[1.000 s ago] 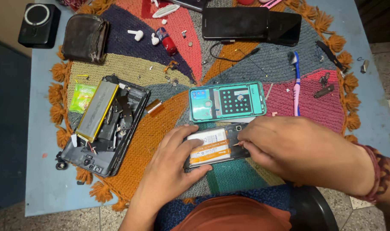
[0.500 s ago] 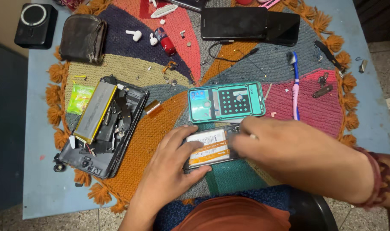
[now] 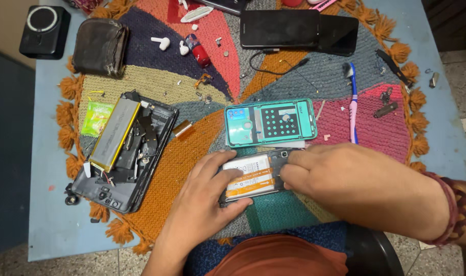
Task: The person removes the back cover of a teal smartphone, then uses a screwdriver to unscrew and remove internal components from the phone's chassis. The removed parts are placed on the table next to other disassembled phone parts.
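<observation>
L hand (image 3: 202,202) grips the open phone (image 3: 251,176) tight. R hand (image 3: 345,179) pinches inside w/ fingers curled. Phone could slip, maybe tear the orange strip (image 3: 248,180).

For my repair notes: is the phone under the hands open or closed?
Open: the dark phone shows its white battery; the teal back cover lies apart.

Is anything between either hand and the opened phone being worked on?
Nothing visible. The left hand grips the opened phone at its left end; the right hand rests directly on its right end.
</observation>
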